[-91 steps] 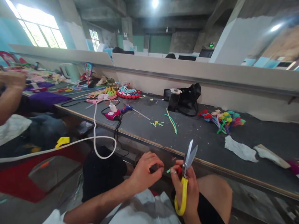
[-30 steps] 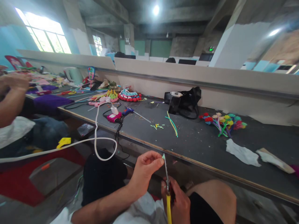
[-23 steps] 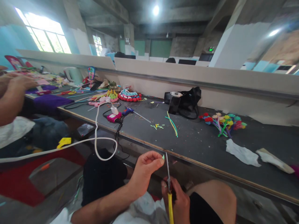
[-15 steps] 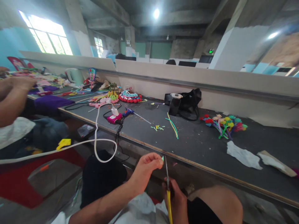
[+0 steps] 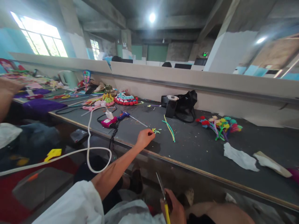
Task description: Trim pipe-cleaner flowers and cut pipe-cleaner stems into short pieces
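My left hand (image 5: pixel 145 137) is stretched out over the dark table, its fingers curled together beside a small pile of cut yellow and green pieces (image 5: pixel 157 131). Whatever those fingers may hold is hidden. Low in the view, in front of the table edge, my right hand (image 5: pixel 174 205) grips scissors (image 5: pixel 161 184) with a yellow handle, the blades pointing up and away from me. Right of the pile lie a yellow and a green fuzzy stem (image 5: pixel 170 129), crossing each other.
A blue glue gun (image 5: pixel 123 115) and a pink power adapter (image 5: pixel 108 122) lie left of my hand. A white cable (image 5: pixel 88 140) loops in front of the table. Behind are a black bag (image 5: pixel 188 102) and, rightward, a fuzzy-stem bouquet (image 5: pixel 220 126). A co-worker's arm (image 5: pixel 7 96) shows far left.
My left hand has moved from beside the scissor tips, where it pinched a small light-green piece, up to the pile on the table. The scissors have tilted leftward and sunk slightly.
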Action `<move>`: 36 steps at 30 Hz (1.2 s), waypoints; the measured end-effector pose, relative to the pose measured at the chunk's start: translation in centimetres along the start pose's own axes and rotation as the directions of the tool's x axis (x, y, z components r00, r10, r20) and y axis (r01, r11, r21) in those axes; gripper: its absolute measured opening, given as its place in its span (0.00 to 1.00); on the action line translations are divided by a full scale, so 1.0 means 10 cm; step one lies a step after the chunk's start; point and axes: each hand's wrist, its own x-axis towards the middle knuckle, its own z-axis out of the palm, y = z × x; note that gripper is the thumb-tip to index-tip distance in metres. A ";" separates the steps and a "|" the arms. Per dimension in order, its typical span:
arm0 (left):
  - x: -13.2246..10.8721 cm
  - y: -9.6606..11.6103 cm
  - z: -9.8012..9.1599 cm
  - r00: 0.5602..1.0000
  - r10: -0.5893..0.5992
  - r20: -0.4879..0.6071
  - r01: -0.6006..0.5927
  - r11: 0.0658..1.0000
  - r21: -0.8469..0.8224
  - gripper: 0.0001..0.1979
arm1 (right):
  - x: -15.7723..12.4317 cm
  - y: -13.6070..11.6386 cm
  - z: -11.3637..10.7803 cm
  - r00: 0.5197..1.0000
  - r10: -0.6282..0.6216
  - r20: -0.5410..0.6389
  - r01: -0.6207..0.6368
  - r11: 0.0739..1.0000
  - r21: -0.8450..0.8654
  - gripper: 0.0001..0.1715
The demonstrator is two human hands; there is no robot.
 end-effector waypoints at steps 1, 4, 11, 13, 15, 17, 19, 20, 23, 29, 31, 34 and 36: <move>0.07 -0.02 0.03 1.000 0.006 0.002 -0.006 1.000 0.022 0.06 | 0.04 -0.01 -0.04 1.000 -0.010 -0.028 0.009 1.000 -0.025 0.29; 0.22 -0.07 0.09 0.999 0.030 0.023 -0.032 0.997 0.074 0.06 | 0.24 -0.05 -0.27 0.994 -0.043 -0.100 0.030 0.991 -0.127 0.26; 0.32 -0.20 0.13 0.998 0.068 0.005 -0.069 0.994 0.085 0.11 | 1.12 -0.19 -1.14 0.995 -0.096 -0.012 0.085 0.925 -0.371 0.22; 0.35 -0.23 0.10 0.996 0.067 -0.058 -0.062 0.995 0.083 0.15 | 1.36 -0.21 -1.28 0.998 -0.036 0.043 0.051 0.892 -0.450 0.21; 0.39 -0.25 0.04 0.989 0.060 -0.134 -0.049 0.995 0.083 0.17 | 1.55 -0.21 -1.35 0.998 0.037 0.056 -0.002 0.852 -0.524 0.21; 0.44 -0.25 -0.03 0.980 0.051 -0.195 -0.036 0.996 0.082 0.19 | 1.70 -0.21 -1.37 0.994 0.103 0.043 -0.060 0.818 -0.572 0.21; 0.47 -0.24 -0.09 0.973 0.050 -0.225 -0.031 0.996 0.083 0.21 | 1.83 -0.20 -1.36 0.986 0.166 0.034 -0.113 0.795 -0.596 0.22; 0.49 -0.23 -0.11 0.972 0.053 -0.230 -0.034 0.996 0.086 0.22 | 1.88 -0.19 -1.34 0.982 0.185 0.035 -0.128 0.790 -0.600 0.22; 0.52 -0.18 -0.12 0.970 0.082 -0.227 -0.057 0.992 0.113 0.22 | 2.02 -0.15 -1.26 0.980 0.195 0.032 -0.133 0.771 -0.623 0.24; 0.65 -0.13 -0.04 0.972 0.164 -0.170 -0.134 0.976 0.174 0.18 | 2.22 0.02 -1.12 0.982 0.185 0.038 -0.101 0.686 -0.721 0.26; 0.75 -0.15 -0.04 0.974 0.167 -0.156 -0.138 0.974 0.178 0.15 | 2.28 0.10 -1.12 0.985 0.166 0.050 -0.084 0.708 -0.701 0.27; 0.90 -0.19 -0.07 0.977 0.161 -0.139 -0.137 0.977 0.164 0.12 | 2.38 0.22 -1.18 0.982 0.185 0.045 -0.109 0.742 -0.662 0.29; 0.95 -0.17 -0.08 0.979 0.163 -0.122 -0.146 0.980 0.138 0.11 | 2.46 0.31 -1.24 0.978 0.198 0.072 -0.108 0.764 -0.636 0.30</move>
